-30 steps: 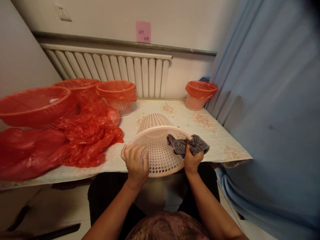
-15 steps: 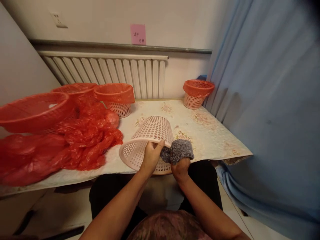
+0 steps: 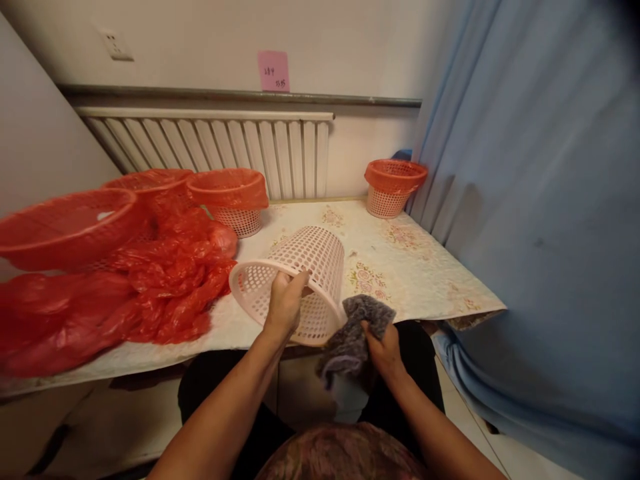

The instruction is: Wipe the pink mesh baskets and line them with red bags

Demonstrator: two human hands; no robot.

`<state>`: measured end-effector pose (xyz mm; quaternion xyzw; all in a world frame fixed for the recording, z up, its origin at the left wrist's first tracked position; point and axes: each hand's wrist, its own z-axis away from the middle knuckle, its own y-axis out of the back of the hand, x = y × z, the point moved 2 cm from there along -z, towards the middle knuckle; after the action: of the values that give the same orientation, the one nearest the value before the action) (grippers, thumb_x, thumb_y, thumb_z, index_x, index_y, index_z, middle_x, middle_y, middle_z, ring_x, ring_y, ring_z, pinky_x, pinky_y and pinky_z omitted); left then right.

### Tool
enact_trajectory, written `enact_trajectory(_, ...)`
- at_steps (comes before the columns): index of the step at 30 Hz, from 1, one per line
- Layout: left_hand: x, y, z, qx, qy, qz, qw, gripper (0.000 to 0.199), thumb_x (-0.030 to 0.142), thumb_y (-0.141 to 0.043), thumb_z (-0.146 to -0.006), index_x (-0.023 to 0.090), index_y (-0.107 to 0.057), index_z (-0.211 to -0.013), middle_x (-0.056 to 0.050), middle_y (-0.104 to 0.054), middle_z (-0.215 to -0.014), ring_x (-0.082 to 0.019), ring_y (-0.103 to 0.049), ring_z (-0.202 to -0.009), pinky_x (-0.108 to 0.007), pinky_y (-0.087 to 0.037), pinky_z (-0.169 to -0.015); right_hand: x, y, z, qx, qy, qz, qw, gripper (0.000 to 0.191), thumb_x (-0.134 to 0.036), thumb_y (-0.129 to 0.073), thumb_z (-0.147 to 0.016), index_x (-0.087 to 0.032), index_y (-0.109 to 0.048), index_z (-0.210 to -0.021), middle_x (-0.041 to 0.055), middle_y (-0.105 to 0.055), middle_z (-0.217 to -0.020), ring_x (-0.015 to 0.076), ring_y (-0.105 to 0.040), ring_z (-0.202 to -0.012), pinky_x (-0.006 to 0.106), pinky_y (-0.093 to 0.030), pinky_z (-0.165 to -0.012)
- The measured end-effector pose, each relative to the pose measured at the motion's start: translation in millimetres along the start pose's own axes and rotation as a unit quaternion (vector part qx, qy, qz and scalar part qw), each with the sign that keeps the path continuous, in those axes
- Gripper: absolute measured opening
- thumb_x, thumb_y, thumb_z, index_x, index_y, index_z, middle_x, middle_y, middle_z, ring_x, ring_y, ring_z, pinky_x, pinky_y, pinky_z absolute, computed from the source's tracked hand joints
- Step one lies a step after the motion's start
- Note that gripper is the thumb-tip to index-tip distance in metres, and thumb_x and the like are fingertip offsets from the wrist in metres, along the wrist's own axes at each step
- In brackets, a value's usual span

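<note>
Our left hand (image 3: 283, 305) held the pink basket (image 3: 316, 251) by its rim. Our right hand (image 3: 387, 350) gripped the gray cloth (image 3: 364, 315), just pulled lower, so more rim showed.

My right hand (image 3: 385, 347) now has the gray cloth (image 3: 356, 333) lower, trailing loosely outside the basket (image 3: 313, 257); my left hand (image 3: 286, 303) now grips its upper rim, its mouth turned further left.

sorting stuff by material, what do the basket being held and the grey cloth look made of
The held basket: probably moulded plastic, smooth satin finish, judging by its even punched holes and rounded rim. The grey cloth: perhaps terry or knit, matte, with a fuzzy, speckled surface.
</note>
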<state>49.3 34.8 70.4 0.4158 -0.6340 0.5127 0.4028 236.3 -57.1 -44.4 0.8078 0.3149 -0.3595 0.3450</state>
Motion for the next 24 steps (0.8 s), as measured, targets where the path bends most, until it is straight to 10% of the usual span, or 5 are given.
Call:
enact_trajectory(4,8,16.4,-6,-0.025,-0.010,-0.102,0.994,0.013,0.023,-0.059,-0.070,0.015,-0.058,-0.081,0.003,-0.060,-0.071,-0.012,-0.055,-0.065,-0.022,-0.044,-0.062,15,31,-24,0.138,-0.078,0.041,0.987,0.040,-0.046,-0.062,-0.076,-0.011,-0.067,-0.094,0.0141,-0.071,-0.091,0.0274,-0.066,-0.086,0.044,-0.053,-0.081)
enact_trajectory(11,-5,32.5,-10,-0.035,-0.023,-0.174,0.984,0.014,0.030,-0.051,-0.080,0.016,-0.056,-0.082,0.004,-0.055,-0.072,-0.012,-0.053,-0.068,-0.022,-0.043,-0.063,2,49,-71,0.188,0.009,0.136,0.973,0.042,-0.055,-0.067,-0.068,-0.015,-0.063,-0.079,0.0104,-0.066,-0.080,0.0240,-0.060,-0.076,0.040,-0.049,-0.076)
enact_trajectory(20,-28,36.6,7,0.030,-0.078,-0.245,0.966,0.049,0.020,-0.056,-0.076,0.018,-0.048,-0.124,-0.007,-0.064,-0.109,-0.020,-0.062,-0.098,-0.032,-0.047,-0.088,0,2,-135,0.169,0.017,0.126,0.977,0.036,-0.051,-0.065,-0.071,-0.017,-0.058,-0.078,0.0053,-0.062,-0.079,0.0193,-0.053,-0.074,0.034,-0.044,-0.075)
enact_trajectory(24,-51,47.0,15,-0.024,-0.054,-0.226,0.972,0.052,0.016,-0.056,-0.075,0.018,-0.049,-0.127,-0.009,-0.063,-0.121,-0.022,-0.057,-0.115,-0.038,-0.040,-0.103,12,-21,-144,0.131,-0.011,0.090,0.987,0.035,-0.049,-0.063,-0.073,-0.015,-0.059,-0.083,0.0061,-0.063,-0.082,0.0194,-0.054,-0.076,0.033,-0.044,-0.075)
